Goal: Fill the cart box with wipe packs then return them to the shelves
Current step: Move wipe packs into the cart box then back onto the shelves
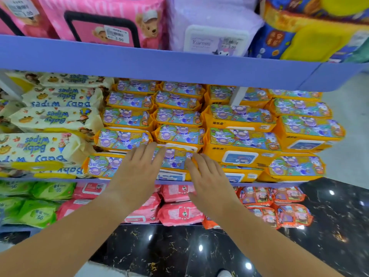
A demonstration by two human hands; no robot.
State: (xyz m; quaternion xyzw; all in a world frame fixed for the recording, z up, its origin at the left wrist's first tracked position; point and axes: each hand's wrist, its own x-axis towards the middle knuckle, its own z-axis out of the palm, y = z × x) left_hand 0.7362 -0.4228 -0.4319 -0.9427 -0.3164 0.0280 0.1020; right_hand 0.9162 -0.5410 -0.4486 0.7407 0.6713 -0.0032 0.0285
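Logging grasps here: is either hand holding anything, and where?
Neither grips: the left hand and right hand rest straight-fingered on opposite ends of the orange wipe pack.

Three shelves sit one above another. On the top shelf (159, 62), big packs (103, 23) stand side by side behind the front edge. On the middle shelf (89, 179), baby wipes packs (40, 148) are stacked at the left end, and rows of wipe packs (239, 136) fill the rest, from the back to the front edge and out to the right end. At the middle of that front edge one pack (175, 160) lies on another, the left hand (135, 170) flat on its left part, the right hand (207, 176) on its right end. More packs (179, 214) lie on the bottom shelf (16, 228), with the floor (179, 252) in front
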